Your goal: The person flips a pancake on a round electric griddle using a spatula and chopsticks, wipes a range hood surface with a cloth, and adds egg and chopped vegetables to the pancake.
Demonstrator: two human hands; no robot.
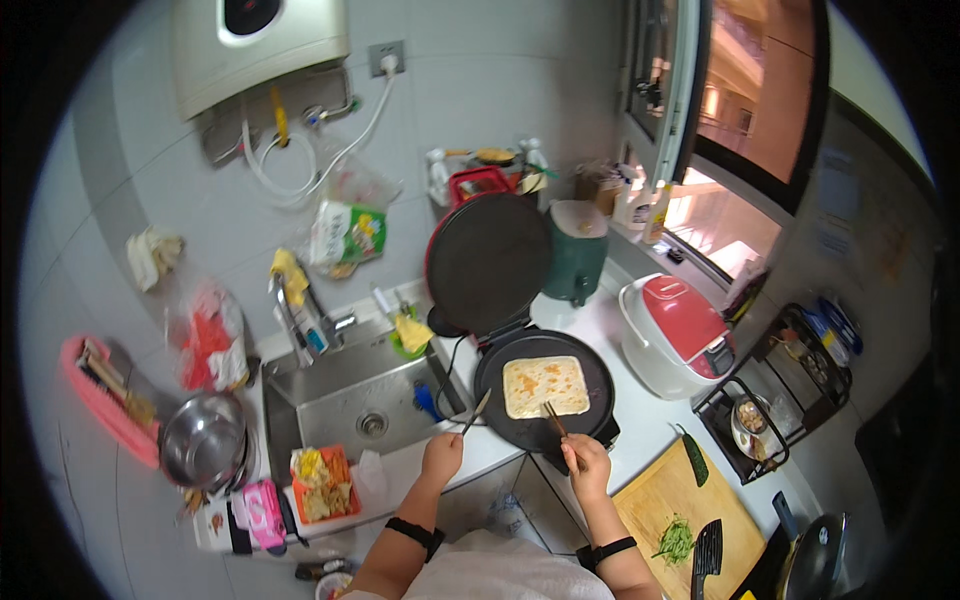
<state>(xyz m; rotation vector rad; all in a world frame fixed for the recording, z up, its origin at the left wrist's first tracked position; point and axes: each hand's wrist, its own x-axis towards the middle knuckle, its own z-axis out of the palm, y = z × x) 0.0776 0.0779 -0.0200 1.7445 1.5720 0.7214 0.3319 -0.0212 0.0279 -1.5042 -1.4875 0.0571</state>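
Observation:
A square, lightly browned flatbread [546,379] lies on the round dark plate of an electric griddle [499,420], whose lid [491,262] is raised behind it. My right hand [586,461] grips a pair of chopsticks [556,421]. Their tips meet the flatbread's near edge. Over the counter at the griddle's left, my left hand [444,452] holds a slim, flat-tipped utensil [477,411] pointing up and right. Its exact kind is unclear. The tip of the utensil is by the plate's left rim, apart from the flatbread.
Left is a steel sink [337,394], with an orange food tray [352,499] on its near edge. A rice cooker [667,330] stands right of the griddle. A cutting board [637,495] bears a cucumber [694,456], green shreds [676,540] and a cleaver [706,551]. A frying pan [814,559] sits at lower right.

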